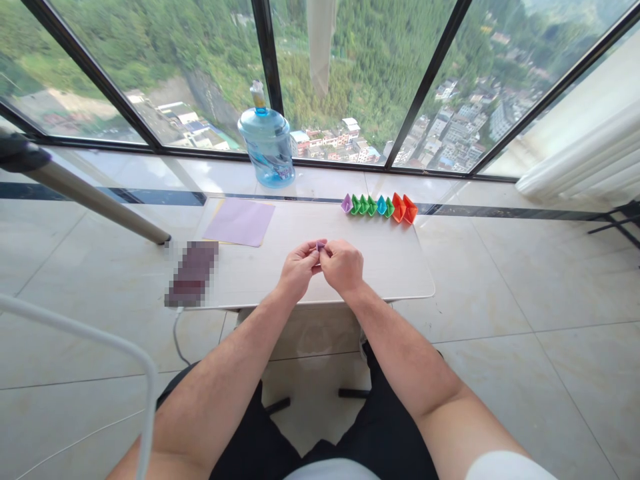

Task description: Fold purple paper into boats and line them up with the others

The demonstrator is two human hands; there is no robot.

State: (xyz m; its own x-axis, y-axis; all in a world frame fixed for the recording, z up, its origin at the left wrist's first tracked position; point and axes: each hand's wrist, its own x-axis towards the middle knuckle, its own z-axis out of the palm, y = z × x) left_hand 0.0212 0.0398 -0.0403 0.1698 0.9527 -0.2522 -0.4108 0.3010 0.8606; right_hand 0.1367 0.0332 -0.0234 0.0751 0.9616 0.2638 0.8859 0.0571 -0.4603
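My left hand and my right hand meet over the middle of a small white table. Both pinch a tiny folded purple paper piece between their fingertips, and most of it is hidden by the fingers. A stack of purple paper sheets lies flat at the table's far left. Along the far edge stands a row of several folded paper boats, purple, green, blue and orange.
A blurred dark flat object lies on the table's left end, with a cable hanging below it. A blue water jug stands on the window ledge behind. A slanted pole and a white tube are at left. Tiled floor surrounds the table.
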